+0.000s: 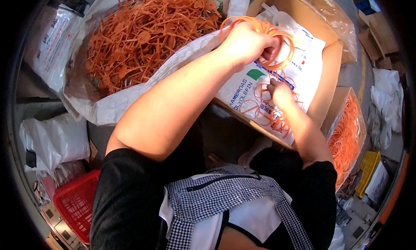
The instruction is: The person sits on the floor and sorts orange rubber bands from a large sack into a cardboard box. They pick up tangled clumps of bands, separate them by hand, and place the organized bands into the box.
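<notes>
My left hand (248, 43) grips a bundle of thin orange plastic rings (286, 63) above a cardboard box. Some rings of the bundle loop over the back of this hand. Just below it, my right hand (280, 91) is among loose orange rings (256, 108), its fingers bent; whether it pinches one is unclear. The loose rings lie tangled on a white printed plastic sack (312, 48) spread over the box. Part of the sack and rings is hidden behind my hands and forearms.
A large white woven sack (107, 112) full of orange plastic scrap (143, 45) is at left. The cardboard box's wall (330, 81) rises on the right. Beyond it sits another box of orange rings (346, 142). A red plastic basket (76, 201) is at lower left, a yellow crate (367, 173) at lower right.
</notes>
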A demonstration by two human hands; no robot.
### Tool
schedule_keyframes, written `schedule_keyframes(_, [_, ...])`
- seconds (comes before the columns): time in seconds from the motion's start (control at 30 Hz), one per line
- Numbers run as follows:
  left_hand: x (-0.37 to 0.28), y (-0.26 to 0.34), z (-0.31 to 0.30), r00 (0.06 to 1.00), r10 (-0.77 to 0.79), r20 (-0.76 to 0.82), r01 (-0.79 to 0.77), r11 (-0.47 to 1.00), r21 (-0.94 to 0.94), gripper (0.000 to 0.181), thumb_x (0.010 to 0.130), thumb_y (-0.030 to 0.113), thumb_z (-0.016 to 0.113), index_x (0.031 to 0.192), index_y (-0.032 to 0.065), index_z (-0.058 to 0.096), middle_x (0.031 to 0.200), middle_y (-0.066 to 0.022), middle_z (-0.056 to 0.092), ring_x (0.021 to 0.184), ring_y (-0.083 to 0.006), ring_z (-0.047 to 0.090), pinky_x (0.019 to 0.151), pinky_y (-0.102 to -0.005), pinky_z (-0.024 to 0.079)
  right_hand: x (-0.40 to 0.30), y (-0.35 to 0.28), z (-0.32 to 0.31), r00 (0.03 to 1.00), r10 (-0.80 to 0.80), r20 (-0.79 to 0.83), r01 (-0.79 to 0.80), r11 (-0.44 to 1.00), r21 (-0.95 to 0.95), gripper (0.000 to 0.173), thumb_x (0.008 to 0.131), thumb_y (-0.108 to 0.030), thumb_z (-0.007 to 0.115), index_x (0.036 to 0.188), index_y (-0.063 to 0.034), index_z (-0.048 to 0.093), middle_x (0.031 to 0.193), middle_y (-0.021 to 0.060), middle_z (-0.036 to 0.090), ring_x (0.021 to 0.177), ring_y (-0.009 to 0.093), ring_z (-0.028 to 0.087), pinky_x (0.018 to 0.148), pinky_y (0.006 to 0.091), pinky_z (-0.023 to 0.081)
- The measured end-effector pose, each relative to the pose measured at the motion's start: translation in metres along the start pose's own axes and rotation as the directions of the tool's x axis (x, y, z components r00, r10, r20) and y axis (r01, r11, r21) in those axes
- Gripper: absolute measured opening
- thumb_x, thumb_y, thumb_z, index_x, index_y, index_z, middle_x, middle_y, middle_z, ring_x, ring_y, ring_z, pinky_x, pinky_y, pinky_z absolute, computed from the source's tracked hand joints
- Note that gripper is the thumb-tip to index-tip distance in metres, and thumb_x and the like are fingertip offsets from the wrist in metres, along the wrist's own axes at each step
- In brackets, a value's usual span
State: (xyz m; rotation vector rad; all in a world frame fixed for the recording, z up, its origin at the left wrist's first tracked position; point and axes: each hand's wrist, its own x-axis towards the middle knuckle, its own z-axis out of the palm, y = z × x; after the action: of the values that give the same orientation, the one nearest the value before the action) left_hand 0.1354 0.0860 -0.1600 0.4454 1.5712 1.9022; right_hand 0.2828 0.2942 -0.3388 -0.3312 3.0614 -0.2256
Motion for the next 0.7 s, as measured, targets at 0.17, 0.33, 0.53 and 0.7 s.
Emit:
schedule_keyframes(0.17, [0.005,-0.015,0.003,0.974,0.086,-0.212,0.011,0.907,0.421,0.018,0.074,0.015,0.067,0.068,-0.0017,0.066,0.060,-0.0113,0.064,0.055,-0.0170,0.063,0.056,-0.0312,0.050,-0.021,-0.036,-0.106,0.946,0.059,-0.319,-0.062,0.998,0.002,0.013,0.079,-0.006,0.058,0.091,-0.0040,0.062,0.092,0.0135,0.058,0.076,0.033,0.059,0.070,0.0432,0.048])
schedule_keyframes(0.33, [-0.012,-0.012,0.022,0.997,0.027,-0.072,0.017,0.835,0.551,0.017,0.078,0.018,0.069,0.076,0.0003,0.069,0.067,-0.0105,0.067,0.059,-0.0147,0.065,0.059,-0.0309,0.052,-0.052,-0.092,-0.193,0.872,0.076,-0.483,-0.104,0.994,-0.032,0.025,0.077,-0.007,0.061,0.102,-0.0021,0.062,0.092,0.0131,0.057,0.077,0.032,0.059,0.071,0.0419,0.048])
schedule_keyframes(0.53, [-0.023,-0.021,0.046,0.938,-0.279,0.207,0.291,0.956,-0.027,0.012,0.085,0.005,0.059,0.082,-0.0033,0.067,0.066,-0.0099,0.064,0.055,-0.0146,0.061,0.047,-0.0255,0.045,-0.063,-0.101,-0.181,0.720,0.519,-0.460,-0.118,0.745,0.656,0.016,0.079,0.000,0.068,0.094,0.0024,0.063,0.088,0.0079,0.058,0.076,0.019,0.060,0.068,0.0286,0.048])
schedule_keyframes(0.7, [-0.022,-0.020,0.047,0.902,-0.317,0.293,0.387,0.896,-0.220,0.017,0.090,0.010,0.060,0.092,-0.0052,0.066,0.084,-0.0113,0.067,0.073,-0.0150,0.064,0.065,-0.0250,0.052,-0.064,-0.082,-0.175,0.700,0.694,-0.168,0.194,0.041,0.980,0.007,0.085,0.002,0.065,0.090,0.0022,0.061,0.078,0.0001,0.059,0.072,0.007,0.055,0.067,0.0222,0.045])
